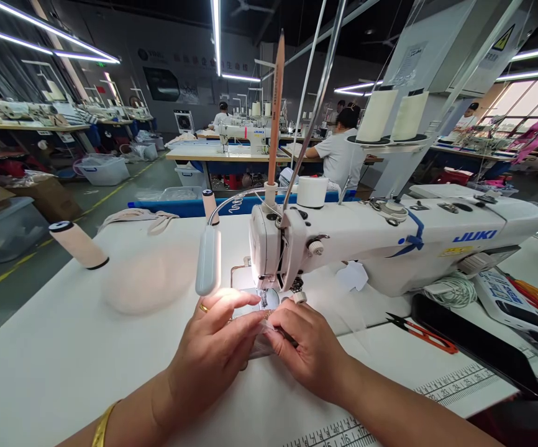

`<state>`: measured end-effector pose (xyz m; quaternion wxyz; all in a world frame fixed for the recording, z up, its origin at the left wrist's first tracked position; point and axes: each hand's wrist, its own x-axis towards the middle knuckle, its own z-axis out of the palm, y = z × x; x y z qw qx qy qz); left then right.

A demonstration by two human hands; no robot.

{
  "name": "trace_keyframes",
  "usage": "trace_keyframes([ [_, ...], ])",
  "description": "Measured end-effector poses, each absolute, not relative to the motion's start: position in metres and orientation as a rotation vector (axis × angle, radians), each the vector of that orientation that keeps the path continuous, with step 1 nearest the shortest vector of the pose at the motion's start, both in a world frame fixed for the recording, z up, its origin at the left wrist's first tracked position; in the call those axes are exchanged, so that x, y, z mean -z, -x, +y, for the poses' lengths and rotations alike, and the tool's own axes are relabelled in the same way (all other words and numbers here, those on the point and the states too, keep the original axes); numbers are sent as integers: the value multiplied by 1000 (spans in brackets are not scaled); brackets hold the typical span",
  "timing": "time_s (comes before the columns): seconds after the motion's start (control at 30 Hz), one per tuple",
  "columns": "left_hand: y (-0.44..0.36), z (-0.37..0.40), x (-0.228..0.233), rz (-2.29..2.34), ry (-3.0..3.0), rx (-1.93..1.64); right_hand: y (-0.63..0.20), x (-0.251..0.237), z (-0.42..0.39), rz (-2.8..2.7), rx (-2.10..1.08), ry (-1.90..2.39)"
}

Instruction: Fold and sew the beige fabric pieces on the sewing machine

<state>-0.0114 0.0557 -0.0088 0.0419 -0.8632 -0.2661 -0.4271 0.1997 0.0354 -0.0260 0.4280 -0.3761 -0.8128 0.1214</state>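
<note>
Just in front of the presser foot (266,299) of a white JUKI sewing machine (390,239), my two hands meet over a small piece of sheer, pale fabric (263,327). My left hand (217,338) pinches its left side, the index finger reaching toward the needle area. Closed at the fabric's right side is my right hand (309,347), which also has a thin dark tool (286,336) in its grip; most of that tool is hidden by the fingers. A small lamp (208,261) lights the spot from the left.
A peach thread cone (79,245) lies near sheer cloth (148,279) on the left. Orange-handled snips (430,335), a black phone (474,341) and coiled cable (448,290) are right. A pencil (277,105) stands upright on the machine. A co-worker (343,149) sits beyond.
</note>
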Motion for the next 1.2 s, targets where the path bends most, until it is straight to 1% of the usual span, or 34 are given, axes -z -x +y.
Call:
trace_keyframes([
  [0.5, 12, 56, 8, -772, 2581, 1334, -199, 25, 34, -2028, -309, 930],
  [0.63, 10, 55, 7, -848, 2613, 1320, -200, 27, 33, -1991, -339, 964],
  [0.8, 9, 53, 5, -967, 2687, 1345, -201, 28, 34, -1972, -387, 837],
  [0.93, 9, 52, 3, -1040, 2728, 1396, -200, 26, 35, -1917, -474, 864],
  [1.03, 7, 45, -3, -1126, 2782, 1430, -201, 16, 27, -1894, -539, 867],
  [1.13, 5, 25, -17, -1270, 2922, 1407, -212, -8, 0, -1928, -607, 859],
  [1.2, 2, 7, -29, -1349, 3132, 1359, -225, -31, -22, -1955, -770, 970],
])
